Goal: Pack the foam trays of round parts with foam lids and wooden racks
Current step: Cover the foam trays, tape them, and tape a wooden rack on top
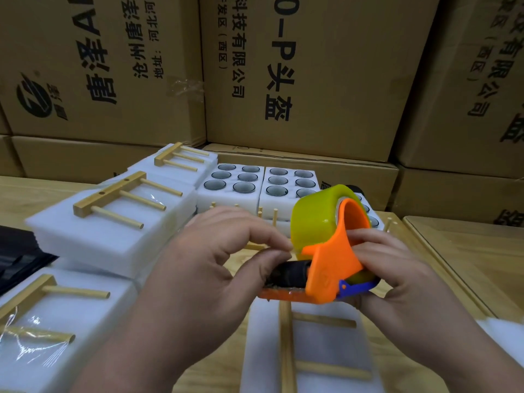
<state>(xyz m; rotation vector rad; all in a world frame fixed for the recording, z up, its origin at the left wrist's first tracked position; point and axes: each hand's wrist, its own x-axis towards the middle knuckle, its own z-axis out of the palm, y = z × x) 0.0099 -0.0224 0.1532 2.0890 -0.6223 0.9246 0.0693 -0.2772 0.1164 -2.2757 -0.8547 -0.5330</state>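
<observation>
Tape gun (329, 268) held in the air by both hands, directly above the near pack (309, 344), which is foam with a wooden rack lying on top. Right hand (397, 273) wraps the gun's handle side, fingers curled over the orange frame, thumb under the blue blade guard. Left hand (215, 268) is at the gun's left end, thumb and forefinger pinched at the roll's edge; judged to be picking for the free tape end, though the end itself is too small to make out. Yellow-green roll (314, 219) sits on the gun's far side, and the gun's long axis runs left-right. The pack's long axis, and the rack's spine, run near-far below the gun, so gun and pack lie crosswise. Both hands are about equally near the pack, the right one carrying the gun. Left of the gun lie taped packs (93, 231), each with a rack on top. Beyond the gun stand open trays (232, 181) with round parts showing, no lids yet. Judged step: free the tape end, then lower the gun to bind rack to foam
</observation>
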